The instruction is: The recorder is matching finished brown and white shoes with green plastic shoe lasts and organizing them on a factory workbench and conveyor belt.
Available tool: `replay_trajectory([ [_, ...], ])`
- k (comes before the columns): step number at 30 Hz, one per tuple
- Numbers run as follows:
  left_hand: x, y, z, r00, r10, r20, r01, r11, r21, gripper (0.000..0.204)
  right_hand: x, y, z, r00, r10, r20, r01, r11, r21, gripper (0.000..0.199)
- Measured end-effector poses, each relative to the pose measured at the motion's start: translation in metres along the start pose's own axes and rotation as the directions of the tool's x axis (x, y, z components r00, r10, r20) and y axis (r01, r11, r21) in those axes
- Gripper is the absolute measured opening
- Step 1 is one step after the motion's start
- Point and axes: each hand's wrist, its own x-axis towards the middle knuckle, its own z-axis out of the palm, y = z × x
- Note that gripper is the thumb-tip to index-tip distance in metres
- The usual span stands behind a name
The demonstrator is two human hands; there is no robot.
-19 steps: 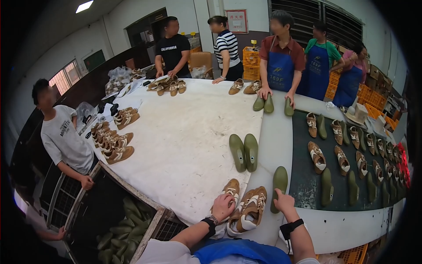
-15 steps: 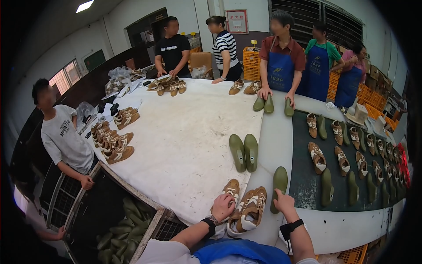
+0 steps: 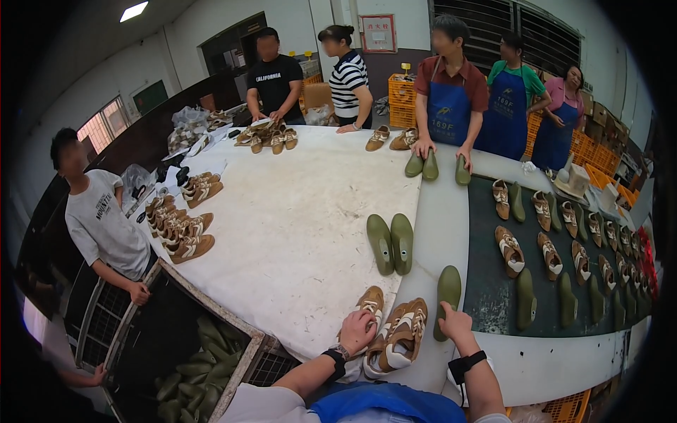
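Observation:
My left hand (image 3: 358,333) grips the heel end of a brown sneaker (image 3: 370,301) with white stripes, its fingers bent over the opening and partly hiding it. Just right of it, two more brown sneakers (image 3: 403,328) lie close together, laced, toes pointing away. My right hand (image 3: 456,324) is closed at the near end of a green shoe last (image 3: 449,283), with the index finger laid across the last's top; the other fingers are partly hidden. Farther ahead, a pair of green shoe lasts (image 3: 391,243) stands side by side on the white table covering (image 3: 303,211).
At right, a dark green mat (image 3: 486,303) bears rows of sneakers and lasts. A bin (image 3: 243,331) of green lasts stands at lower left. Sneakers (image 3: 185,229) line the left table edge. Across the table, a person in a blue apron (image 3: 451,106) holds lasts; others stand around.
Both my hands stay in place on the sneaker and the last. Across the table, the person in the striped top has shifted left, and the person in pink has lowered an arm.

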Motion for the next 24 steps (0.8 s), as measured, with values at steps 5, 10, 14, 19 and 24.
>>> replay_trajectory([
  [5, 0.001, 0.001, -0.001, 1.0, 0.011, -0.006, -0.011, 1.0, -0.003, 0.01, 0.0, 0.0, 0.0, 1.0, 0.009, 0.004, -0.009, 1.0, -0.002, 0.053],
  [10, 0.001, 0.002, -0.002, 1.0, 0.01, 0.001, -0.01, 1.0, -0.001, 0.011, -0.001, 0.0, 0.0, 1.0, 0.009, 0.0, -0.009, 1.0, 0.002, 0.053],
  [14, 0.0, 0.0, 0.0, 1.0, 0.001, 0.007, -0.001, 1.0, 0.005, 0.011, 0.0, 0.0, 0.002, 1.0, 0.0, -0.006, 0.0, 1.0, 0.0, 0.053],
  [19, 0.001, 0.002, -0.001, 1.0, -0.007, 0.015, 0.007, 1.0, 0.003, 0.012, -0.001, 0.001, 0.001, 1.0, 0.003, -0.006, -0.003, 1.0, 0.002, 0.054],
  [24, 0.001, 0.003, -0.003, 0.999, -0.02, 0.03, 0.02, 1.0, -0.002, 0.012, -0.003, -0.003, -0.008, 0.999, 0.014, 0.043, -0.014, 1.0, -0.008, 0.058],
])
